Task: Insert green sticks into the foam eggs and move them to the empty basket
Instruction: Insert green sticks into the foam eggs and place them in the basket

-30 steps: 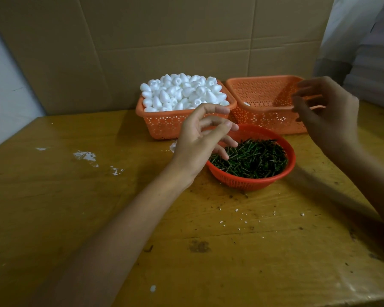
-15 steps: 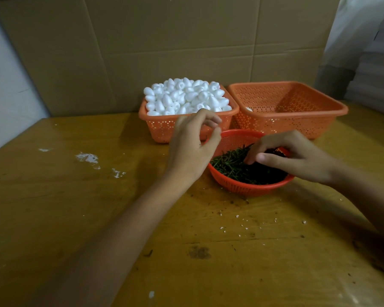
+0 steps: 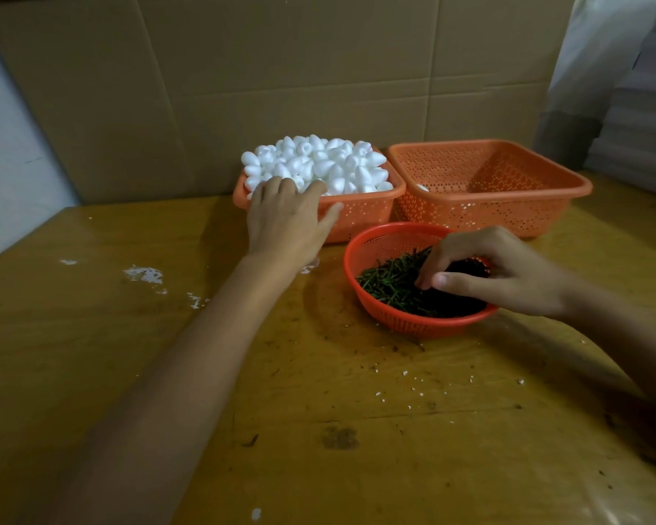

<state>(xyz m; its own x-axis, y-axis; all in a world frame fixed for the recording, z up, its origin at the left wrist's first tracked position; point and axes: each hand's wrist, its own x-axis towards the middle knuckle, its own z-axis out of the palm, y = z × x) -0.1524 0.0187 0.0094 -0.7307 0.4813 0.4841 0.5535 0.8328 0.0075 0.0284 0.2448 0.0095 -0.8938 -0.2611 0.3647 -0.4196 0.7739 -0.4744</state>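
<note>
White foam eggs (image 3: 319,164) fill an orange square basket (image 3: 364,212) at the back of the table. My left hand (image 3: 286,217) lies palm down over its front left rim, fingertips on the eggs; whether it grips one is hidden. Beside it on the right stands a second orange basket (image 3: 489,191), with one egg (image 3: 422,187) showing at its near left corner. In front, a round red basket (image 3: 387,244) holds a heap of green sticks (image 3: 391,282). My right hand (image 3: 497,270) dips into the heap, thumb and fingers pinching among the sticks.
A cardboard sheet (image 3: 281,70) stands as a wall right behind the baskets. The wooden table (image 3: 319,430) carries white foam crumbs (image 3: 144,275) at the left and small specks in front of the round basket. White stacked material (image 3: 640,126) sits at the far right.
My left hand moved forward from beside the round basket onto the eggs. My right hand dropped from above the right basket into the green sticks and stays there.
</note>
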